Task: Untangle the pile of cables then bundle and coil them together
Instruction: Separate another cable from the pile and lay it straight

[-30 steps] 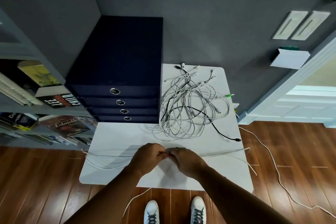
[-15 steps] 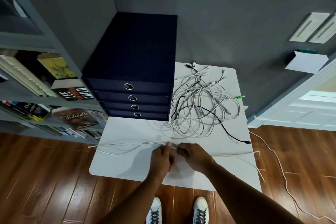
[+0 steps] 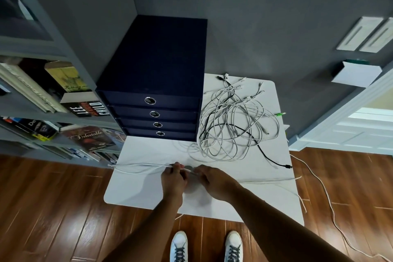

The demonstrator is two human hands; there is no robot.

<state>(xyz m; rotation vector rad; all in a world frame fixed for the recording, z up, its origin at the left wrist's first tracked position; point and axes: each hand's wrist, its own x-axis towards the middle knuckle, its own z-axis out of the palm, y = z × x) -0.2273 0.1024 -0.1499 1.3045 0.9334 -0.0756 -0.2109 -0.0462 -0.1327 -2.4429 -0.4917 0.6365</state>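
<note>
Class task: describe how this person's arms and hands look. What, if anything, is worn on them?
Both forearms are bare to the frame's edge, no sleeves showing. The left hand and right hand carry no visible gloves, watch or rings.

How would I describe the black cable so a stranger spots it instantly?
On the white table, right of the navy drawer unit, lies a tangled cable pile. The black cable trails from it toward the table's right edge, the only dark strand among pale ones.
</note>
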